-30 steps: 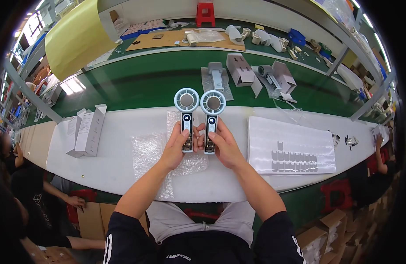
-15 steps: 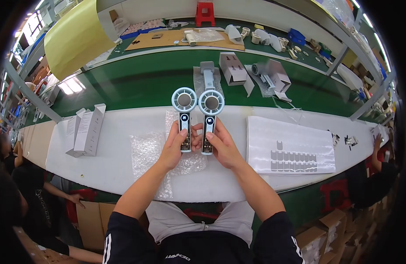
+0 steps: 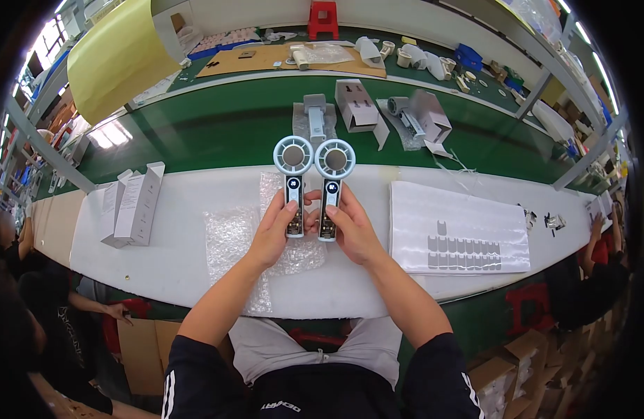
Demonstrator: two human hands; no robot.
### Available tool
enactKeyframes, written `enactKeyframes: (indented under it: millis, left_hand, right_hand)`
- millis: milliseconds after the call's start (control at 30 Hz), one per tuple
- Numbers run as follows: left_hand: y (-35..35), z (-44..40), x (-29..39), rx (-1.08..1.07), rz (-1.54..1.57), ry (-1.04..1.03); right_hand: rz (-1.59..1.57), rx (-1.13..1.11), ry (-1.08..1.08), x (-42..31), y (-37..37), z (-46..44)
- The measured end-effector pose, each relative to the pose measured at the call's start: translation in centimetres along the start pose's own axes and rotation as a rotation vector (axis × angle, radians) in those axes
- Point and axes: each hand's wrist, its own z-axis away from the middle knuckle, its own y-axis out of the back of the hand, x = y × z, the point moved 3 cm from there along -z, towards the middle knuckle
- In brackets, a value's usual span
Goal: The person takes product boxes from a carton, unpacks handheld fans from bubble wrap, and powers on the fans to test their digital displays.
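Fingers and thumb of my left hand (image 3: 267,241) close round the handle of one blue-rimmed fan (image 3: 293,156); my right hand (image 3: 357,241) grips a second fan (image 3: 334,160) likewise, thumb in front. Both stand side by side over the desk (image 3: 350,297), above bubble wrap (image 3: 227,244). They look light and stiff, perhaps slippery; vented heads and displays seem fragile, so the handle edges suit my grip best.

R fan (image 3: 331,187) display approx. "20", L fan (image 3: 293,184) digits unclear, shirt (image 3: 315,394) lettering blurred, white box (image 3: 139,208) print illeg.
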Motion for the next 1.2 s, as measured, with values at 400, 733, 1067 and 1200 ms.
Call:
enactKeyframes:
  millis: [400,733,1067,1200]
  left_hand:
    - [-0.20,0.31,-0.09,-0.064,0.056,-0.025]
    - [-0.76,0.72,0.39,-0.059,0.004,-0.039]
    - [-0.48,0.43,-0.27,-0.082,-0.028,-0.051]
    - [-0.73,0.60,-0.03,-0.075,-0.058,-0.069]
  right_hand:
    - [0.019,-0.052,0.037,0.24,-0.14,0.21]
    - [0.005,-0.061,-0.006,-0.17,-0.08,0.41]
    - [0.005,-0.056,-0.009,0.46,0.08,0.39]
    - [-0.029,-0.071,-0.009,0.25,-0.17,0.35]
